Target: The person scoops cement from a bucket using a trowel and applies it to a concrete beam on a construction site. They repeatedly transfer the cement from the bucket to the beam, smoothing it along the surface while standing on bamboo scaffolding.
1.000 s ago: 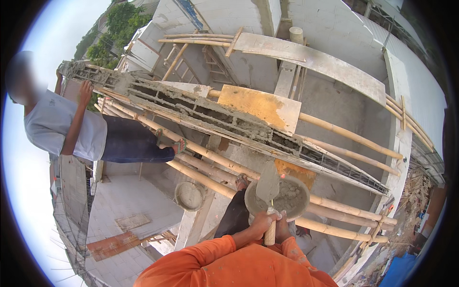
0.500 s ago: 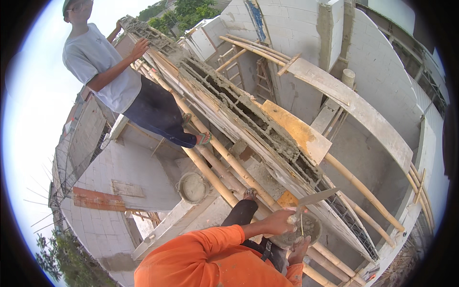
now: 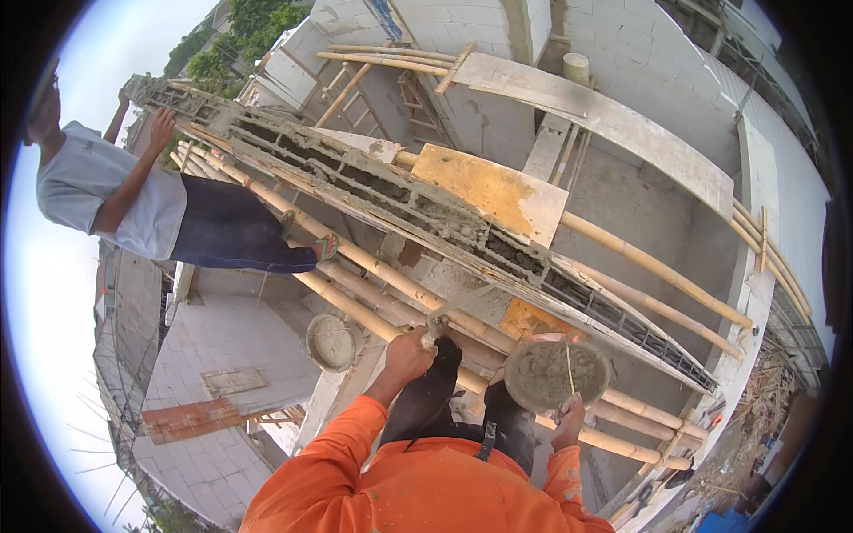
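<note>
My left hand (image 3: 409,355) is closed round the handle of a trowel (image 3: 460,303), whose blade points forward and right above the bamboo poles. On the right, a round bucket (image 3: 526,401) of wet grey mortar (image 3: 553,366) is at my thighs. My right hand (image 3: 569,421) is closed at the bucket's near rim, where a thin pale strip, apparently its handle, crosses the mortar. Ahead runs a long formwork trough (image 3: 391,206), partly filled with rough mortar, its steel bars bare at the right end.
Bamboo poles (image 3: 404,282) run beneath my legs above a deep drop. A co-worker (image 3: 115,191) stands on them at the left, hands on the trough. A second bucket (image 3: 330,343) stands left of me. Beyond the trough lie a yellowish board (image 3: 484,188) and a plank walkway (image 3: 613,133).
My left hand has swung the trowel left, away from above the bucket. The bucket is now in full view, with my right hand still at it. The whole view has turned right.
</note>
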### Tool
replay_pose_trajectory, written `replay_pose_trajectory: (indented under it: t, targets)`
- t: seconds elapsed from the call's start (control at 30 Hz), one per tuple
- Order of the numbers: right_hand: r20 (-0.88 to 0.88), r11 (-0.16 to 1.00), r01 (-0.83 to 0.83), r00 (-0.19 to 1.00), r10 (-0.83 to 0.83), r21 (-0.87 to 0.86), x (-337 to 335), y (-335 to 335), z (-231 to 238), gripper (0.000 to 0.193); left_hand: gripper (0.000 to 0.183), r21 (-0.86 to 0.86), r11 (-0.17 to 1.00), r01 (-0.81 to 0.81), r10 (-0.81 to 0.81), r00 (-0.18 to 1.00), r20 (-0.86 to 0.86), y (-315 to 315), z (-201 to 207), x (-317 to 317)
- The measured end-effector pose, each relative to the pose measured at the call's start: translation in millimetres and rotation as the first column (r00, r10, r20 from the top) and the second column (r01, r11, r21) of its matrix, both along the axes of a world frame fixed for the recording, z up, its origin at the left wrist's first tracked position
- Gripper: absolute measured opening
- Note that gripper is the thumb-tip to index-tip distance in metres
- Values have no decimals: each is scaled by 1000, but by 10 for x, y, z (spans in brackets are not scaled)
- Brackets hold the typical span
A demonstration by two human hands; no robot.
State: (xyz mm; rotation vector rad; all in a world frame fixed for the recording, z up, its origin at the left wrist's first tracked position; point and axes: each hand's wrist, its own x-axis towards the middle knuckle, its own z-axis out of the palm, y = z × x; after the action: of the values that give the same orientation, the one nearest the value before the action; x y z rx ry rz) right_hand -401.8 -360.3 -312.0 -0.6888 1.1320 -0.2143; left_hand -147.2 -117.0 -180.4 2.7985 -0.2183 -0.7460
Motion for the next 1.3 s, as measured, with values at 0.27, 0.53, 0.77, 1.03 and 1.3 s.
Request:
replay_pose_trajectory:
  t: [0.27, 0.53, 0.77, 1.03, 1.3]
  targets:
    - [-28, 948, 313, 949, -315, -65, -627, -68, -49, 38, 36, -70, 897, 436, -408, 879, 247, -1270, -550, 869]
    - [-167, 762, 646, 747, -644, -47, -1267, -62, 182, 35, 42, 231, 788, 571, -600, 796, 79, -2216, -1286, 702]
    - [-301, 432, 891, 378, -876, -140, -2148, 176, -274, 26, 44, 299, 719, 627, -685, 711, 156, -2215, -1228, 520]
    - [-286, 175, 949, 97, -953, -262, -2766, 45, -288, 20, 43, 314, 655, 688, -756, 608, 245, -2172, -1521, 820]
    - [-89, 89, 958, 67, -994, -271, -3401, -226, -402, 16, 40, 351, 663, 661, -740, 648, 179, -2345, -1427, 772]
